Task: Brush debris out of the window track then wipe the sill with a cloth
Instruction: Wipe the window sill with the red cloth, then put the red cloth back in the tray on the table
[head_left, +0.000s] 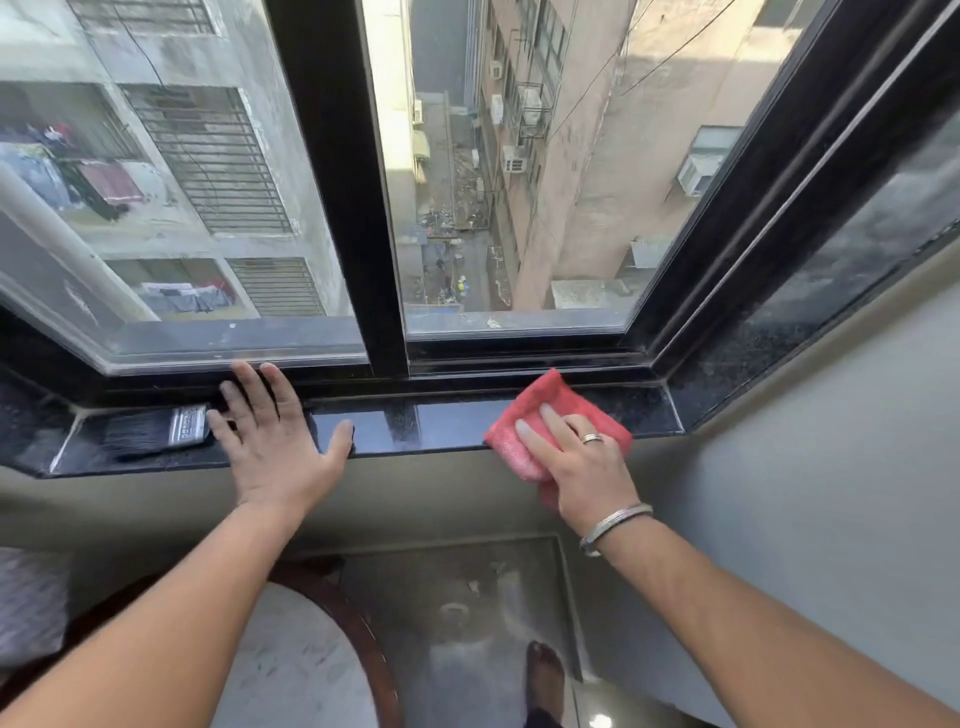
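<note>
Where the right hand presses down, its fingers lie flat and slightly spread on top of the folded red cloth, pinning it to the sill rather than pinching it; ring on one finger, bangle at the wrist.

Cloth: on the right part of the dark stone sill, its near edge hanging over the sill's front lip, its far corner reaching toward the window track.

Left hand: open, fingers splayed, palm flat on the sill left of centre, fingertips up against the track's raised edge, thumb lying along the front lip. It grips nothing.

Brush: a flat paintbrush lying on the sill's left end, just beside the left hand's little finger. Metal ferrule toward the hand, dark bristles pointing left; whether the handle runs under the palm cannot be told.

Sill: long axis left to right, parallel to the track behind it.

Judgement: brushing looks finished and wiping is in hand. Unwiped stone lies leftward of the cloth, along the sill's length, so the stroke would likely run left; the right hand alone is on the cloth, and the left hand and brush sit in that path.
</note>
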